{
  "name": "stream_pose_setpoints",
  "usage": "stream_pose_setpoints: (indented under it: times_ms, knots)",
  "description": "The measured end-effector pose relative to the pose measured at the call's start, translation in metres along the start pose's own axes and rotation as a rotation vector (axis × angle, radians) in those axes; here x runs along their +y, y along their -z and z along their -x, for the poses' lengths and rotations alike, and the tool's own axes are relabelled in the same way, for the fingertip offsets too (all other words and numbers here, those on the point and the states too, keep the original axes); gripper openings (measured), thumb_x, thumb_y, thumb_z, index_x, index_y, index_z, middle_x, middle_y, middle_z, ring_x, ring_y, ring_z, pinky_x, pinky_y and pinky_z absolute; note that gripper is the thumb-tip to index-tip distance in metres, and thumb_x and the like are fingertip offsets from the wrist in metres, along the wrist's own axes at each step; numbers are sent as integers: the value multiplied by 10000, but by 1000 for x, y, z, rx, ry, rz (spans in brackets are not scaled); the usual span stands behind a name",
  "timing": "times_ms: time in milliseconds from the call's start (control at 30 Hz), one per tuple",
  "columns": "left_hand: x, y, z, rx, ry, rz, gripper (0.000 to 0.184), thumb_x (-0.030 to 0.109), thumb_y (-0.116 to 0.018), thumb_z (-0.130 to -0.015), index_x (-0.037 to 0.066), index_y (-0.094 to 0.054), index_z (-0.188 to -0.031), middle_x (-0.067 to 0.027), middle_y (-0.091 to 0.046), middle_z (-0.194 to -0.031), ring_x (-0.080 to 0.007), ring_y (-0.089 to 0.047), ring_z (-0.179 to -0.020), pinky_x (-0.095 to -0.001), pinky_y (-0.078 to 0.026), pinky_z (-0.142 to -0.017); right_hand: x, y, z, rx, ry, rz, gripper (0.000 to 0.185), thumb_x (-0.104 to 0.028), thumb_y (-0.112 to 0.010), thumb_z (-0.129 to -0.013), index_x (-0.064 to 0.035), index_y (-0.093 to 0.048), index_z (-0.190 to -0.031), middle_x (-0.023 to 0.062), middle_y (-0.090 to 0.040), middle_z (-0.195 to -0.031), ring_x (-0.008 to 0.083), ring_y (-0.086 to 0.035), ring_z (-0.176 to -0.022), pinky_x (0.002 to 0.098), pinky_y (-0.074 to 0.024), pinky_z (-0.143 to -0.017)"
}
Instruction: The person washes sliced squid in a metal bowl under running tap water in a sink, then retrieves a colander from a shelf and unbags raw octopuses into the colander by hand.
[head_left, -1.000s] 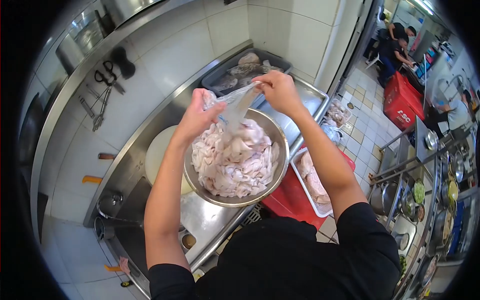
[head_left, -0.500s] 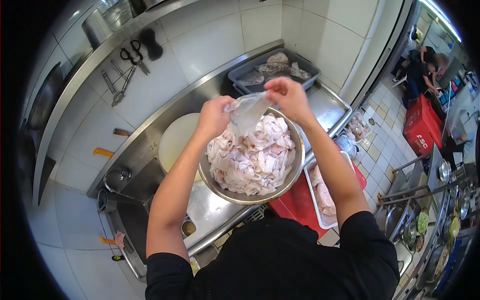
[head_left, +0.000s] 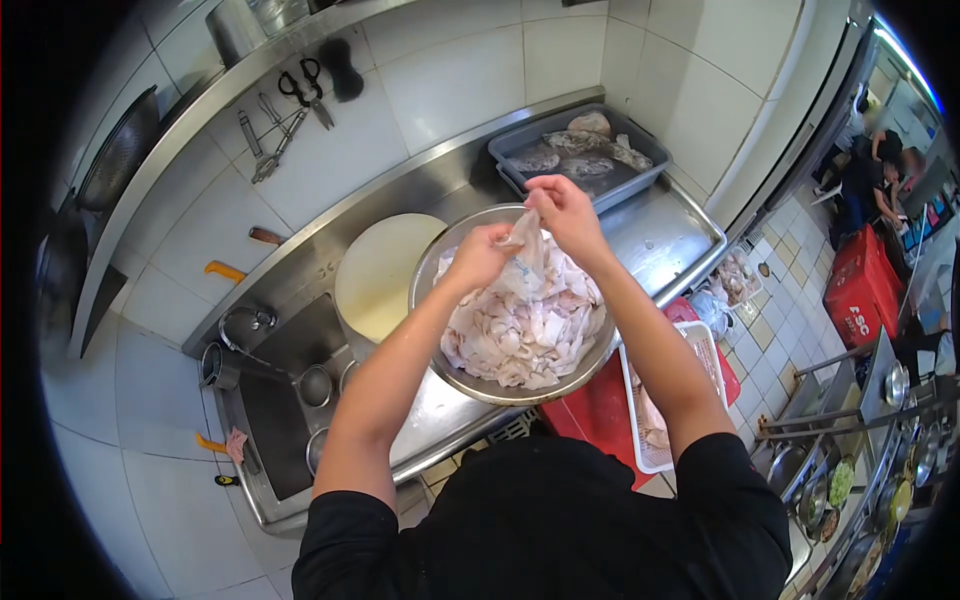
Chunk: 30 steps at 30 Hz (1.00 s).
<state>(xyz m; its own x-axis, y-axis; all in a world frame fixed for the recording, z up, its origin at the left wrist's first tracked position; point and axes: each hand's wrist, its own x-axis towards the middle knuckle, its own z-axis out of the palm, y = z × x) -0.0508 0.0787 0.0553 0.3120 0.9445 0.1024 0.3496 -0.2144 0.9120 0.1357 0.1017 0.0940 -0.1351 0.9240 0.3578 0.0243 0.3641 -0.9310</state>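
Above a large metal bowl (head_left: 478,391) heaped with pale raw strips of meat or fish (head_left: 522,345), I hold a thin clear plastic bag (head_left: 530,258) in both hands. My left hand (head_left: 480,256) is closed on the bag's left side. My right hand (head_left: 565,215) pinches its upper end, fingertips together. The bag hangs just over the strips, and whether it touches them I cannot tell. Left of the bowl lies a thick round white cutting board (head_left: 385,275).
A grey tub (head_left: 628,186) with dark-skinned raw pieces stands behind on the steel counter (head_left: 655,240). To the left is a sink (head_left: 280,425) with a running tap. A white basket (head_left: 655,463) of raw meat sits low right, by a red surface (head_left: 590,412). People (head_left: 870,180) work far right.
My hands have come closer together, and the bag is now more bunched and narrower between them. The whole view has shifted slightly, with the scene moving right.
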Motion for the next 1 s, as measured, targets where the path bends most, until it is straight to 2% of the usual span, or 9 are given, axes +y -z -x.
stream_pose_setpoints:
  times_ms: [67, 100, 167, 367, 433, 567, 667, 767, 1000]
  knots:
    - [-2, 1, 7, 105, 28, 125, 248, 166, -707, -909, 91, -737, -1144, -79, -756, -979, -191, -678, -909, -352, -509, -861, 1, 3, 11, 36, 62, 176, 189, -140, -677, -944, -22, -719, -1086, 18, -696, -808, 87, -593, -700, 258, -512, -682]
    - [9, 3, 12, 95, 74, 63, 237, 140, -688, -926, 75, -727, -1151, -53, -747, -999, -158, -664, -913, -328, -506, -876, 3, 11, 14, -113, -33, 201, 239, -144, -732, -902, -4, -721, -1095, 34, -717, -853, 93, -612, -726, 255, -520, -713]
    - [42, 9, 21, 63, 167, -60, 219, 86, -649, -958, 43, -708, -1164, -3, -730, -1040, -91, -637, -921, -281, -498, -906, 19, 15, 14, -104, -141, 140, 211, -129, -736, -890, 9, -718, -1049, 35, -724, -880, 89, -619, -750, 256, -516, -708]
    - [35, 19, 20, 147, -252, -17, 231, 127, -670, -958, 28, -698, -1165, 29, -720, -935, -97, -649, -836, -282, -517, -814, 13, 7, 14, -139, -45, -15, 109, -48, -689, -891, -7, -690, -992, 9, -702, -882, 62, -605, -768, 246, -498, -691]
    - [50, 20, 26, 126, -161, -107, 212, 142, -667, -963, 28, -702, -1138, 6, -714, -896, -108, -648, -807, -293, -519, -784, 13, 1, 15, -183, -22, -18, 115, 1, -660, -899, -18, -678, -1011, 5, -689, -888, 50, -597, -776, 241, -497, -699]
    - [58, 30, 25, 187, 56, -405, 172, 178, -658, -975, 24, -704, -1036, -60, -682, -804, -121, -611, -740, -321, -498, -714, -13, -12, 18, -116, -5, -213, 75, -35, -679, -919, 21, -682, -968, 17, -707, -877, 63, -615, -767, 240, -510, -715]
    - [63, 29, 34, 68, -102, -263, 178, 189, -665, -964, 13, -688, -955, -101, -628, -737, -140, -543, -659, -345, -461, -637, -16, -12, 15, -164, -78, -124, 69, -49, -698, -911, 12, -718, -937, 27, -728, -851, 75, -628, -745, 251, -515, -701]
    - [51, 36, 31, 132, -140, -404, 172, 172, -675, -946, 2, -669, -919, -101, -604, -709, -174, -489, -627, -350, -445, -617, -23, -12, 15, -161, 0, 61, 101, -81, -684, -926, -8, -751, -940, 48, -743, -821, 97, -647, -714, 282, -519, -674]
    - [91, 44, 38, 113, -124, -476, 137, 135, -674, -933, 1, -662, -905, -113, -630, -742, -193, -536, -648, -352, -458, -630, -35, -24, 17, -25, 146, 371, 237, -230, -633, -977, -25, -741, -929, 145, -642, -661, 166, -613, -595, 345, -487, -592]
